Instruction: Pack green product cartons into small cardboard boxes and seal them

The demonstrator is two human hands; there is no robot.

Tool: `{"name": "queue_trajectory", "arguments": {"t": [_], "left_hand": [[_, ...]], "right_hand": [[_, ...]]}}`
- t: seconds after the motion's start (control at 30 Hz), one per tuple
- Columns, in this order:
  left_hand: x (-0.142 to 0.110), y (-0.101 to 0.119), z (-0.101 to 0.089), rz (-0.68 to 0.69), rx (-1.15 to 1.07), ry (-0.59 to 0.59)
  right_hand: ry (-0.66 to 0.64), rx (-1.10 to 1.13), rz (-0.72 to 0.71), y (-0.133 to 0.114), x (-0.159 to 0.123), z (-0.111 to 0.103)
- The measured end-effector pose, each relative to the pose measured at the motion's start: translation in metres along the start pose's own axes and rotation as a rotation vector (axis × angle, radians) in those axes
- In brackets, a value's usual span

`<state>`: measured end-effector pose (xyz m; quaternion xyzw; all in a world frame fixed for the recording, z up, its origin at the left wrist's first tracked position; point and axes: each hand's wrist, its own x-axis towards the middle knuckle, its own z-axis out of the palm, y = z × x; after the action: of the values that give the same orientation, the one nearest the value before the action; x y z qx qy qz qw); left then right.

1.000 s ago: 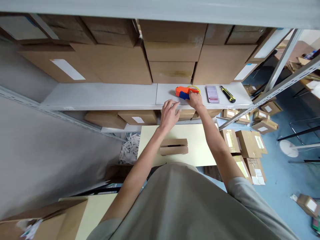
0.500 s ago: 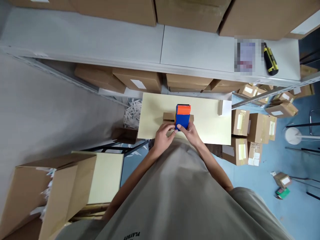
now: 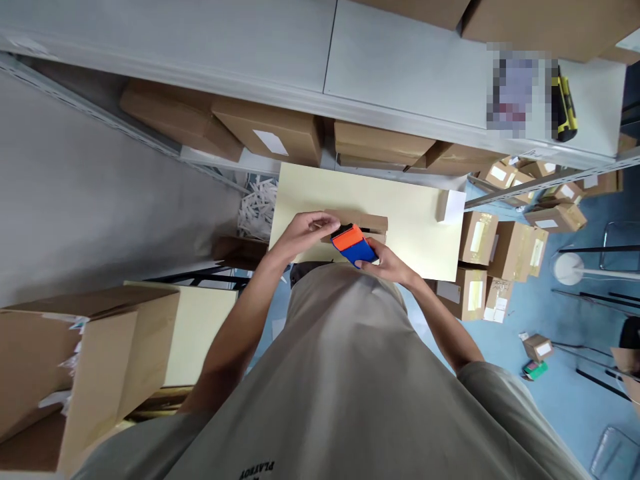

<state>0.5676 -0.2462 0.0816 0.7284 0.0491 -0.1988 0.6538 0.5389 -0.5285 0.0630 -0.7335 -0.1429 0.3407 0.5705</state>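
Note:
My right hand (image 3: pixel 390 263) is closed round the blue body of a tape dispenser (image 3: pixel 362 252), with an orange plate and a black edge at its upper left end. The dispenser is tilted, that end pointing toward my left hand (image 3: pixel 307 235). The thumb and fingers of my left hand come together close to the black edge; whatever is pinched there is too small to make out. Behind the dispenser, a small brown cardboard box (image 3: pixel 367 220) lies on the pale yellow tabletop (image 3: pixel 425 233), partly covered by the hands.
A white box (image 3: pixel 451 207) stands at the table's right end. Beyond the table is a grey shelf (image 3: pixel 400 80) with cartons and a black-and-yellow tool (image 3: pixel 567 107). Stacked cartons (image 3: pixel 477 240) stand at right. A large open carton (image 3: pixel 105 360) is at lower left.
The tape dispenser has turned from upright to tilted leftward, in my right hand. My left hand has moved from its lower end to its black-edged end. The camera view has shifted.

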Motion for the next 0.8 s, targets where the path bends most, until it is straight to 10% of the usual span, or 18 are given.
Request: {"name": "queue_trajectory", "arguments": {"t": [0.33, 0.8], "left_hand": [[0.005, -0.024, 0.010, -0.023, -0.032, -0.028], [-0.003, -0.078, 0.053, -0.076, -0.297, 0.387]], "right_hand": [[-0.063, -0.158, 0.062, -0.001, 0.003, -0.022], [-0.335, -0.218, 0.335, -0.065, 0.029, -0.073]]}}
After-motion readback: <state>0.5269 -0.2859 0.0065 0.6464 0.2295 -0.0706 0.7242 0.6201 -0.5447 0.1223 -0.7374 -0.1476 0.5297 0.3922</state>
